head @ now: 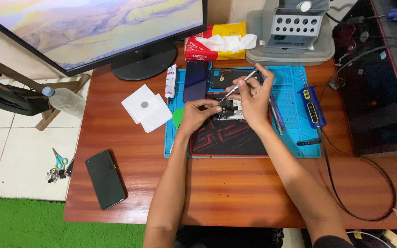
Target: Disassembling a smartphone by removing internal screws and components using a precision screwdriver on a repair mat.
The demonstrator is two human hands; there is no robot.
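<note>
Red-and-yellow tissue pack (214, 42) behind blue repair mat (295, 105); white glue tube (171, 81) beside. Left hand (197, 115) fingers pinch opened phone (228, 110); right hand (252, 98) pinches screwdriver (240, 86).

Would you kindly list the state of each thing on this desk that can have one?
Monitor: switched on, showing a landscape picture.
Black phone: screen dark, lying flat near the desk's front edge.
Opened phone: back off, insides exposed, steadied by the left hand.
Screwdriver: held tilted in the right hand, tip down on the opened phone.
Tissue pack: open, a tissue sticking out.
Plastic bottle: capped, lying on its side.
</note>
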